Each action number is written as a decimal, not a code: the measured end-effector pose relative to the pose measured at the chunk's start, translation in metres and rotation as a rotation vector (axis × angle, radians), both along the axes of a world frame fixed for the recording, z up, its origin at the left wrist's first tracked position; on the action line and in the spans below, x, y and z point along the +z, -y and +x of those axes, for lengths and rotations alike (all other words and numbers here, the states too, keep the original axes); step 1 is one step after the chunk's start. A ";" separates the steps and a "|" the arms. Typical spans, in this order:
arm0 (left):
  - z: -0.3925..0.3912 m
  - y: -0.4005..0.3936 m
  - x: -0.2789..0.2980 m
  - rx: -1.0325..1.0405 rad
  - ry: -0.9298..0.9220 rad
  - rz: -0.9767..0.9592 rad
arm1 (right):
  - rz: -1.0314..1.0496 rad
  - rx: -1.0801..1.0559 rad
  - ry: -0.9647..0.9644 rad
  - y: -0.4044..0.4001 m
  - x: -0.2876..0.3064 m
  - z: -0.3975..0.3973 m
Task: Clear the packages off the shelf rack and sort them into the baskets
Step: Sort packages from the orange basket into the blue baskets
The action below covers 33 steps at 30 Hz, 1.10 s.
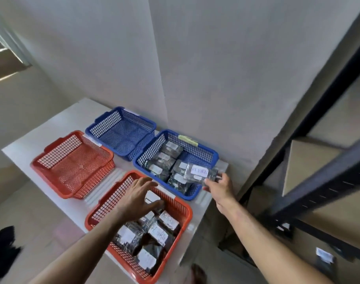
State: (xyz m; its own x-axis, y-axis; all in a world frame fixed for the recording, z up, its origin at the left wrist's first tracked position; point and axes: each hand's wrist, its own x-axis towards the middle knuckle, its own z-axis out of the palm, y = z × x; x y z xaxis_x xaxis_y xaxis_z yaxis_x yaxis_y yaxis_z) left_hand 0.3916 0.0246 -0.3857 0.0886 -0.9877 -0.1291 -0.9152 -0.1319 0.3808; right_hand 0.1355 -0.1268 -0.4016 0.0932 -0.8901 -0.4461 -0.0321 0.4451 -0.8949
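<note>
Four mesh baskets sit on a white table (21, 144). The near red basket (181, 218) holds several dark packages with white labels. My left hand (137, 198) hovers over its far end with fingers spread and holds nothing. The right blue basket (212, 155) also holds several dark packages. My right hand (221, 188) pinches a clear package (199, 173) with a white label reading RETURN, over that blue basket's near right corner. The far blue basket (121, 130) and the left red basket (72, 162) are empty.
A dark metal shelf rack (326, 177) stands at the right with a cardboard box (306, 165) on a shelf. One labelled package (324, 258) lies on a lower level. Grey walls close in behind the table. A dark object (3, 247) lies on the floor at left.
</note>
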 end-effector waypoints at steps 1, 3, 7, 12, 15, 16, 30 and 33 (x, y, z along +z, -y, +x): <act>0.011 0.006 -0.004 0.000 -0.009 0.005 | 0.017 -0.025 -0.015 0.011 -0.005 0.011; 0.034 0.023 -0.013 -0.017 -0.002 0.015 | 0.039 -0.046 -0.050 0.032 -0.014 0.034; 0.083 0.065 -0.037 -0.095 0.020 0.077 | 0.084 -0.119 -0.032 0.064 -0.033 0.079; 0.139 0.114 -0.080 -0.310 0.074 0.099 | 0.110 -0.271 -0.238 0.096 -0.063 0.117; 0.160 0.127 -0.105 -0.418 0.107 0.078 | 0.089 -0.326 -0.451 0.113 -0.086 0.129; 0.164 0.128 -0.112 -0.437 0.109 0.067 | 0.096 -0.337 -0.471 0.116 -0.093 0.132; 0.168 0.127 -0.138 -0.471 0.004 -0.088 | 0.084 -0.395 -0.589 0.119 -0.119 0.159; 0.169 0.128 -0.137 -0.462 -0.001 -0.098 | 0.066 -0.369 -0.673 0.118 -0.115 0.167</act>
